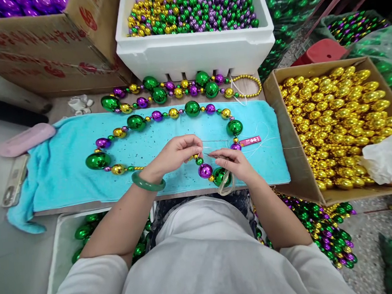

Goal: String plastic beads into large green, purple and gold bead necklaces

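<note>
My left hand [185, 149], below a green bangle [148, 182], pinches white thread at the end of a bead necklace [97, 161]. My right hand [234, 162] is closed on what look like scissors; a dark pointed tip faces the left fingers and a pale loop [226, 187] hangs below the palm. The necklace of green, purple and gold beads curves over a turquoise towel [69, 139]. A purple bead [205, 171] and a large green bead [220, 176] lie between the hands. A red-and-white packet [250, 141] with fine thread around it rests right of them.
A finished-looking bead strand [159, 95] lies behind the towel, before a white foam box [195, 49] of small beads. At right stands a carton [297, 160] of gold beads with crumpled tissue [385, 160]. Left are another carton [49, 53] and a phone [14, 181].
</note>
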Tool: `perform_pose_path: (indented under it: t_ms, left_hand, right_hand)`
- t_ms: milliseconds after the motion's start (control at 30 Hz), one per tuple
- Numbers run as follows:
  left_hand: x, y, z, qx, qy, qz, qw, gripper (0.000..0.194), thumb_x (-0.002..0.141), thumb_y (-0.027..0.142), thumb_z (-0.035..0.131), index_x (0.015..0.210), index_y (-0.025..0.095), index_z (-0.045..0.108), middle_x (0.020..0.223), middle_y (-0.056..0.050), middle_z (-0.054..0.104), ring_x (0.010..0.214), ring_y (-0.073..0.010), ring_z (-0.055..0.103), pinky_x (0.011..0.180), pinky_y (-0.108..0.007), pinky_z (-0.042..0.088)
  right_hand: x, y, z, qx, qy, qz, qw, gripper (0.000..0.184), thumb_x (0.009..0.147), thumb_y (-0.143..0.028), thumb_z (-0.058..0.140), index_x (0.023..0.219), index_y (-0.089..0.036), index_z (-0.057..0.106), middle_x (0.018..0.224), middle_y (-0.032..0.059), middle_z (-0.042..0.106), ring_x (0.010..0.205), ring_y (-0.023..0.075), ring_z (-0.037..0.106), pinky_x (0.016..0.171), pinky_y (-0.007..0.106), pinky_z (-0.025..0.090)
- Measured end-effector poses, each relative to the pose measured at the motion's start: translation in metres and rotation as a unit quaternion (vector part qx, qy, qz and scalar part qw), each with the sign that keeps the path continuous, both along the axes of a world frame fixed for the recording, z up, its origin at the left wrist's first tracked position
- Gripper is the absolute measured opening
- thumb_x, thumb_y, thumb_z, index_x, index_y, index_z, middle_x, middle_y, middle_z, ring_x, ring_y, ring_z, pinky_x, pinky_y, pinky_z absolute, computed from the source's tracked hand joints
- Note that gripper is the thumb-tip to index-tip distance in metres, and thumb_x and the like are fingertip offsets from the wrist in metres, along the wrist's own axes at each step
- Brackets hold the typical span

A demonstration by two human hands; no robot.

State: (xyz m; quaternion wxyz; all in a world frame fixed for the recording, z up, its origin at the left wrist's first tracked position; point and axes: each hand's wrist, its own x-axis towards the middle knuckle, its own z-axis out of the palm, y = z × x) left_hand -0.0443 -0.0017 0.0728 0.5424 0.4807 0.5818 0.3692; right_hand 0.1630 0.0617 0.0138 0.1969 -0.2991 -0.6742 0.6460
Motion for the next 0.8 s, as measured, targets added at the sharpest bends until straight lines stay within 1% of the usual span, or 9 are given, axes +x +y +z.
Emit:
perform_pose_path:
  t_ms: [100, 200, 400, 533, 667, 800]
  left_hand:
    - [0.001, 0.001, -0.002, 0.003, -0.006, 0.007, 1.000, 0.014, 0.080, 0.030, 0.060, 0.078, 0.017, 0.060, 0.066, 0.000, 0.062, 0.051, -0.0070, 0.044, 0.048, -0.020, 0.036]
    - [0.002, 0.003, -0.003, 0.003, -0.005, 0.016, 1.000, 0.015, 0.079, 0.031, 0.061, 0.077, 0.017, 0.060, 0.065, 0.001, 0.061, 0.050, -0.0068, 0.043, 0.047, -0.020, 0.036]
    - [0.002, 0.004, -0.004, -0.006, 0.022, 0.032, 0.999, 0.016, 0.077, 0.033, 0.062, 0.076, 0.017, 0.062, 0.062, 0.002, 0.059, 0.047, -0.0066, 0.041, 0.045, -0.021, 0.034]
    - [0.001, 0.005, -0.005, -0.007, 0.030, 0.040, 0.999, 0.016, 0.076, 0.033, 0.063, 0.076, 0.018, 0.063, 0.058, 0.003, 0.053, 0.046, -0.0067, 0.041, 0.045, -0.021, 0.035]
    - [0.000, 0.006, -0.007, -0.010, 0.026, 0.039, 0.999, 0.016, 0.076, 0.033, 0.062, 0.076, 0.018, 0.063, 0.057, 0.004, 0.050, 0.047, -0.0070, 0.041, 0.046, -0.021, 0.036]
    - [0.000, 0.004, -0.009, -0.012, 0.029, 0.032, 0.999, 0.016, 0.076, 0.033, 0.061, 0.076, 0.017, 0.063, 0.060, 0.003, 0.051, 0.050, -0.0070, 0.042, 0.047, -0.021, 0.035]
  right_hand:
    - [-0.004, 0.002, -0.003, -0.019, -0.009, -0.016, 1.000, 0.036, 0.077, -0.047, 0.070, 0.097, -0.018, 0.075, 0.097, 0.0071, 0.074, 0.089, 0.0210, 0.065, 0.080, 0.034, 0.049]
    - [-0.006, 0.002, -0.003, -0.012, -0.009, -0.029, 0.999, 0.033, 0.078, -0.045, 0.070, 0.094, -0.017, 0.075, 0.095, 0.0076, 0.073, 0.089, 0.0212, 0.065, 0.081, 0.035, 0.049]
    - [-0.010, 0.001, -0.006, -0.006, 0.014, -0.054, 0.998, 0.033, 0.075, -0.047, 0.073, 0.092, -0.019, 0.076, 0.089, 0.0060, 0.072, 0.086, 0.0205, 0.064, 0.079, 0.034, 0.049]
    - [-0.012, 0.002, -0.008, -0.014, 0.026, -0.039, 0.999, 0.031, 0.074, -0.046, 0.074, 0.090, -0.020, 0.078, 0.087, 0.0053, 0.072, 0.082, 0.0188, 0.064, 0.076, 0.033, 0.049]
    - [-0.016, 0.003, -0.011, -0.040, 0.057, -0.030, 0.997, 0.030, 0.072, -0.046, 0.076, 0.089, -0.021, 0.078, 0.091, 0.0052, 0.073, 0.085, 0.0189, 0.065, 0.077, 0.032, 0.049]
    - [-0.019, 0.002, -0.013, -0.047, 0.065, -0.032, 0.996, 0.027, 0.072, -0.044, 0.076, 0.088, -0.022, 0.079, 0.083, 0.0037, 0.072, 0.080, 0.0168, 0.064, 0.076, 0.031, 0.049]
